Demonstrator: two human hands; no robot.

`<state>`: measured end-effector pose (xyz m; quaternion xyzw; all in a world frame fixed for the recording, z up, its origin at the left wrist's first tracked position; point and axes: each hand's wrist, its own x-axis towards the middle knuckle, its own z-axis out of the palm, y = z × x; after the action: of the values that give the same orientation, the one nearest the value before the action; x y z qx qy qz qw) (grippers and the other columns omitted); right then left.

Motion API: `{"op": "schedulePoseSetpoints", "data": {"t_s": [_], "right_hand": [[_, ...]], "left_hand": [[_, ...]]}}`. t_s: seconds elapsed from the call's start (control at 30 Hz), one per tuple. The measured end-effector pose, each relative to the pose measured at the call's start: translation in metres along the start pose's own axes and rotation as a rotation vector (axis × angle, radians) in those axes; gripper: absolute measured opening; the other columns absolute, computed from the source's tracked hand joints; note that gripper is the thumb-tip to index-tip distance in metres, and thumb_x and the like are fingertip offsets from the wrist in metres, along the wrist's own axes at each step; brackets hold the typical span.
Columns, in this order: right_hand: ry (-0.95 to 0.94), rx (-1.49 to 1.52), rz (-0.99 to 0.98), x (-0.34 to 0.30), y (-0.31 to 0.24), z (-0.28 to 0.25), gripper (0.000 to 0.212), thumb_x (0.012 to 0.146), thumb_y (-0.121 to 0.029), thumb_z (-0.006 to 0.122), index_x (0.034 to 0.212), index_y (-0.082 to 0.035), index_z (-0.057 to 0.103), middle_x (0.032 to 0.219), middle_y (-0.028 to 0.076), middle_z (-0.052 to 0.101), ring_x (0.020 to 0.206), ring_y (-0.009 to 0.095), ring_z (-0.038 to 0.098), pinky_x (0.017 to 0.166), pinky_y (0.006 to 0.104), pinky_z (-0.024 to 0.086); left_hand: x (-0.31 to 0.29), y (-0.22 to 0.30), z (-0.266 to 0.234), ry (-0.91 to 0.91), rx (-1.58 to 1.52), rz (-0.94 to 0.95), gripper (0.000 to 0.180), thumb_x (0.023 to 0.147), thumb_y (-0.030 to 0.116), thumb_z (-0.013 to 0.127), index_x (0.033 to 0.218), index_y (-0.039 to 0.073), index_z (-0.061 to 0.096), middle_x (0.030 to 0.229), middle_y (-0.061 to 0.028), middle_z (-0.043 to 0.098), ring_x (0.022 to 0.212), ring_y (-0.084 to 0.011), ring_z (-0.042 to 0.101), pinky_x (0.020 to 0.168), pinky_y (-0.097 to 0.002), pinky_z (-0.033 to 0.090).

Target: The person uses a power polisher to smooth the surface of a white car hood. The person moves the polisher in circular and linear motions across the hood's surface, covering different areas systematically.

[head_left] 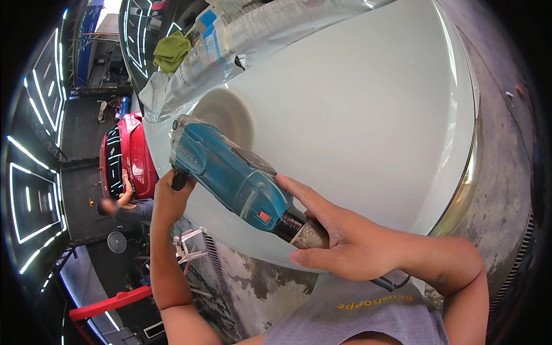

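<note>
A teal electric car polisher (233, 169) lies across the middle of the view, its round pad (233, 112) against the white car hood (351, 132). The pad looks smeared, as if spinning. My left hand (171, 198) is closed around the black side handle (179, 181) near the polisher's head. At the rear end, my right hand (345, 238) wraps the worn grip (310, 234), with its fingers along the body. A dark power cord (391, 284) shows below my right wrist. The far side of the right-hand grip is hidden by the tool.
Plastic and paper masking sheet (247, 29) covers the windshield side of the hood, with a green cloth (172, 52) on the glass. Left, a person (129, 208) reaches toward a red car (135, 152). A white stand (188, 247), a fan (117, 242) and a red beam (115, 302) stand nearby.
</note>
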<state>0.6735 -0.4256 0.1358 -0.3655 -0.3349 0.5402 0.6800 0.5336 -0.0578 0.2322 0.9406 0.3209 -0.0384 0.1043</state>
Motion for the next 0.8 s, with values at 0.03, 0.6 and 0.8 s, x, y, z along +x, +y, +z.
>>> {"op": "schedulePoseSetpoints", "data": {"t_s": [0.03,0.6,0.8], "right_hand": [[-0.008,0.013,0.008,-0.001,0.0,0.0,0.099,0.102,-0.017,0.068,0.173,-0.002,0.0,0.138,0.027,0.06,0.103,0.025,0.062,0.092,0.0357,0.052],[-0.21,-0.219,0.258,-0.041,0.021,0.013,0.099,0.101,-0.022,0.069,0.174,-0.007,0.005,0.098,0.022,0.067,0.086,0.03,0.066,0.084,0.0408,0.053],[-0.203,-0.318,0.223,-0.039,0.001,0.013,0.093,0.102,-0.02,0.066,0.173,-0.005,0.008,0.088,0.021,0.067,0.081,0.034,0.068,0.083,0.0438,0.054]], "left_hand": [[-0.002,-0.002,0.0,-0.008,0.024,-0.014,0.022,0.095,0.016,0.078,0.105,-0.003,0.073,0.083,-0.0088,0.073,0.075,-0.012,0.063,0.073,-0.0324,0.053],[-0.154,-0.027,0.072,0.057,-0.136,-0.231,0.022,0.091,0.006,0.073,0.111,-0.004,0.072,0.096,-0.0098,0.077,0.09,-0.0135,0.068,0.085,-0.0328,0.054],[-0.145,-0.034,0.086,0.106,-0.252,-0.217,0.023,0.091,0.004,0.069,0.112,-0.002,0.073,0.096,-0.0084,0.076,0.092,-0.0155,0.069,0.086,-0.0331,0.053]]}}
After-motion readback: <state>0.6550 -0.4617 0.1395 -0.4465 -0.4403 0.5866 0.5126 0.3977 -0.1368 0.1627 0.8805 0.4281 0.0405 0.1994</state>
